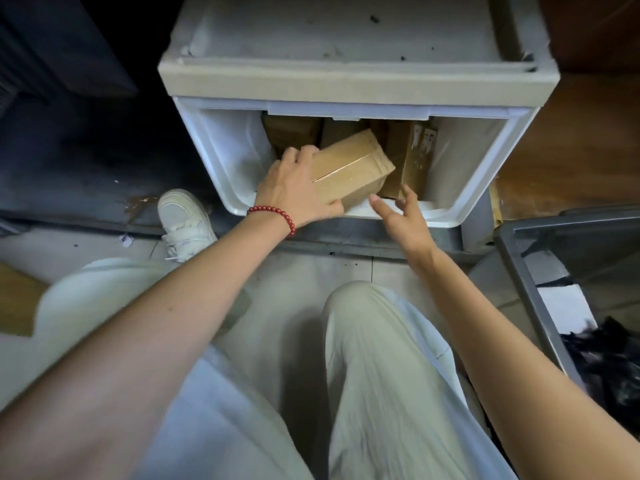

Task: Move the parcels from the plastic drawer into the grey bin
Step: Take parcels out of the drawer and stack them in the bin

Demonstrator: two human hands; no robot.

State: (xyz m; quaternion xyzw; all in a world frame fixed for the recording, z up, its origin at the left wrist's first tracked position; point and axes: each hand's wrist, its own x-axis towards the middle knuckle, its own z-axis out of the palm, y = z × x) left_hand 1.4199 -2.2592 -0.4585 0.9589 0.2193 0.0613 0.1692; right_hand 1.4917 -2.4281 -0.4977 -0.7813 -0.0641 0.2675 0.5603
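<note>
left grip (294, 188) curls around the near end of a tilted cardboard parcel (349, 168) inside the plastic drawer (221, 157); right grip (403, 216) hovers open beside it. the parcel looks stiff, likely light: support its opposite end.

The grey bin (530, 292) is cut off at the right edge; the rear parcels (291, 133) lie half hidden in shadow.
</note>
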